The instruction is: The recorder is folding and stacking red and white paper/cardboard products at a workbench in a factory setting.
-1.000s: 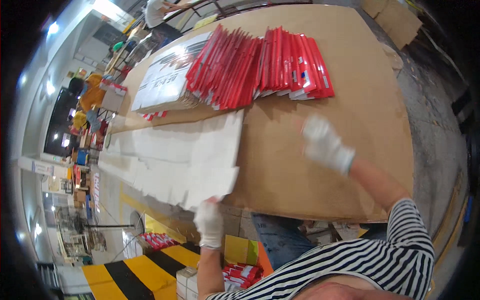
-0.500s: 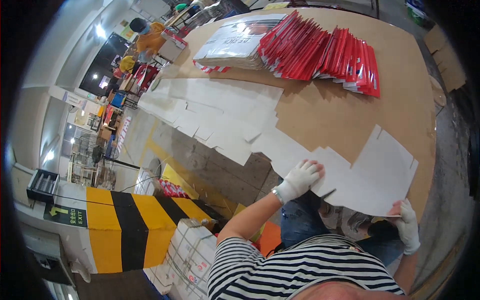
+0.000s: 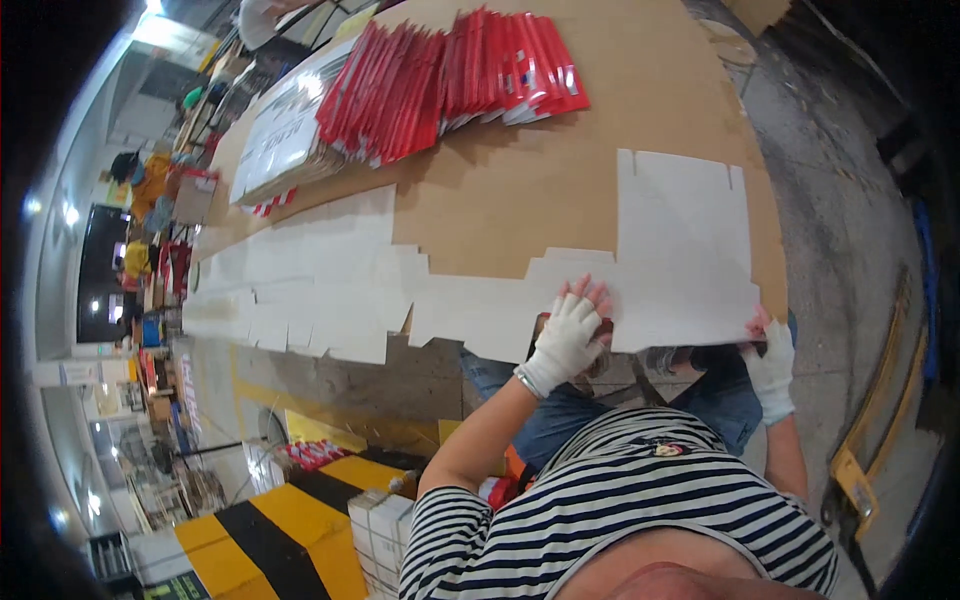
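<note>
A white die-cut cardboard sheet (image 3: pixel 680 250) with slots and notched edges lies on the brown tabletop in front of me, its near side reaching over the table edge. My left hand (image 3: pixel 570 335), in a white glove with bare fingertips, rests on the sheet's notched left part, fingers stretched and apart. At the near right corner, my right hand (image 3: pixel 770 365), gloved alike, pinches the sheet's edge. Further left along the same side, more white cardboard sheets (image 3: pixel 320 260) lie overlapped in a row.
Red flat packets (image 3: pixel 400 90) stand fanned in a row at the back of the brown table (image 3: pixel 510 210). Left of them lies a stack of printed white flat packs (image 3: pixel 290 125). A yellow-and-black striped block (image 3: pixel 270 530) and a strapped white box (image 3: pixel 380 535) stand at lower left.
The view has turned, so the table and its contents sit further left and straighter. Both hands stay at the white sheet, the left with its fingers on it, the right at its corner.
</note>
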{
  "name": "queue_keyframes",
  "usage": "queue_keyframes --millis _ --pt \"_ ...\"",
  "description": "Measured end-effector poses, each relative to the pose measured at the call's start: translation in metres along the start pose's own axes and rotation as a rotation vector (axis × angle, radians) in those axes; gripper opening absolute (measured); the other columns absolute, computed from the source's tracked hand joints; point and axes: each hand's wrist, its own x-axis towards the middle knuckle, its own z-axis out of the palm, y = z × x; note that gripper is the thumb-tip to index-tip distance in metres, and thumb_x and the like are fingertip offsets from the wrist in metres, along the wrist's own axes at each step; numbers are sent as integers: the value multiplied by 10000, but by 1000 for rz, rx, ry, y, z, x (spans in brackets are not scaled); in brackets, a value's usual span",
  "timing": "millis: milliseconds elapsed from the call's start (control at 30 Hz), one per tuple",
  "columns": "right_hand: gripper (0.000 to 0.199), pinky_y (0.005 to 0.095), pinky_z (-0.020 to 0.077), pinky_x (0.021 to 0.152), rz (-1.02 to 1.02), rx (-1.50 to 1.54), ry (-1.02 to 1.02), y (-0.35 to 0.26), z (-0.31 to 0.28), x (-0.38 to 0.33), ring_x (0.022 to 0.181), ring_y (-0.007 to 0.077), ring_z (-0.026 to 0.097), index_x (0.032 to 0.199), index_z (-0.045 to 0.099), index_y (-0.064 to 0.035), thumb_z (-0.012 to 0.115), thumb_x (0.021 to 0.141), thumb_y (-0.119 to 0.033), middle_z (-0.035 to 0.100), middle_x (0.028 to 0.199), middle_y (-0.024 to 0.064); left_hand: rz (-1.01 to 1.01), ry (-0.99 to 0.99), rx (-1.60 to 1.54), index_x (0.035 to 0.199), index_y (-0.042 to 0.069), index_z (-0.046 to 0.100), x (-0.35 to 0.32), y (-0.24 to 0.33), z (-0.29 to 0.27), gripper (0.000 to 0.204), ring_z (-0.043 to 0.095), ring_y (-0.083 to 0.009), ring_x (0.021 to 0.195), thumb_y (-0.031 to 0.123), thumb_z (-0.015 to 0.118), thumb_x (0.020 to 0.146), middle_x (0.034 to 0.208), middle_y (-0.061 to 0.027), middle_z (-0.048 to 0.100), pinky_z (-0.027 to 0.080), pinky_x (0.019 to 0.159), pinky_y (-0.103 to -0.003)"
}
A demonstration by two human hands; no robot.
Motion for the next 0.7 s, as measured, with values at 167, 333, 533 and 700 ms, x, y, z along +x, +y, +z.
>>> queue_keyframes --millis 167,333,533,700 --pt "747 308 471 649 372 188 40 0 23 13 706 168 553 1412 440 -53 777 754 -164 565 787 42 -111 30 -223 1232 70 574 25 26 23 492 361 -324 1386 150 696 762 1385 -115 509 183 1159 -535" --pt "857 287 474 698 542 221 65 -4 24 14 725 123 528 1500 295 -69 764 789 -164 553 818 14 -267 68 131 1366 99 478 51 35 43 549 280 -361 1421 206 640 851 1445 -116 454 124 1119 -644" --pt "652 284 469 815 819 684 161 10 62 -75 918 129 549 1406 410 -35 717 842 -145 588 1106 63 4 -182 106 1460 123 391 65 66 43 687 180 -387 1455 385 593 858 1550 -147 289 73 1061 -745" --pt "279 246 450 725 877 1418 -105 -63 75 -47 827 78 549 1097 623 -47 605 946 -281 615 951 -12 191 -303 93 1472 116 369 66 102 59 774 127 -375 1473 472 589 820 1573 -149 239 50 1065 -750"
